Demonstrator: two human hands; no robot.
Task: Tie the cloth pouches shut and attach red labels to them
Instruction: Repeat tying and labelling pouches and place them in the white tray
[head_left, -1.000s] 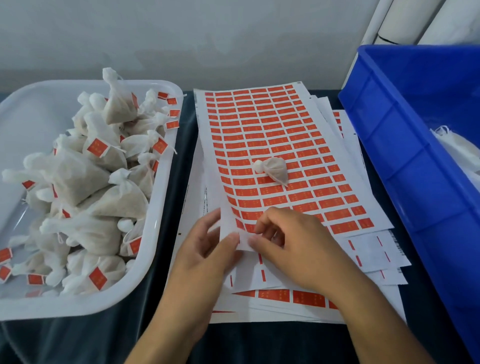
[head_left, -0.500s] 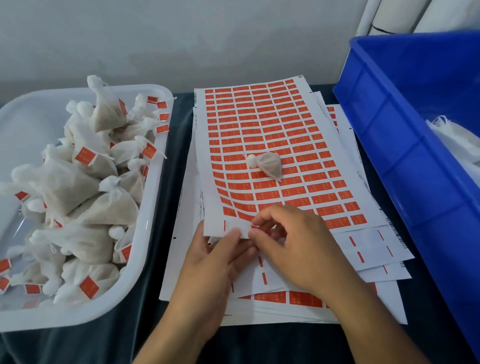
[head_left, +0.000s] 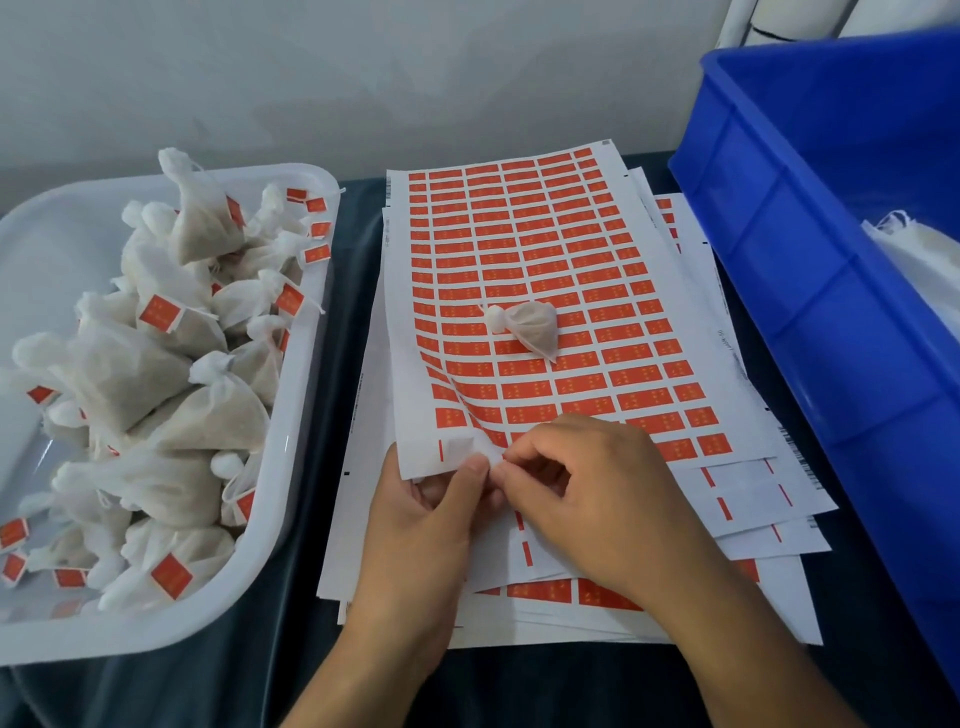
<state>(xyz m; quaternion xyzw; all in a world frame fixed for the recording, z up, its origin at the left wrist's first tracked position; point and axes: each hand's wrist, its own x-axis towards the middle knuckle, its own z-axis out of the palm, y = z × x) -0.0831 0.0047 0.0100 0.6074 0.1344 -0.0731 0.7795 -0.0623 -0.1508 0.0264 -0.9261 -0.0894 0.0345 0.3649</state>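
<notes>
The blue crate stands at the right of the dark surface, with unlabelled white cloth visible inside it; the white tray at the left holds a pile of tied pouches, most carrying red labels. Between them lies a stack of label sheets, and the top label sheet has, compared with one second ago, been lifted further at its near left corner: the paper now buckles upward in a wave just above the hands, where earlier it lay nearly flat. One tied pouch, without a label, rests on the middle of that sheet and has not shifted on it. The left hand supports the raised corner from beneath, thumb on top of the paper, fingers curled under it. The right hand has closed its thumb and forefinger into a pinch at the sheet's near edge, where a half-second ago they were only probing; whether a label is already free between them cannot be told. Judgement: a label is being peeled, and the waiting pouch is next to receive it.
</notes>
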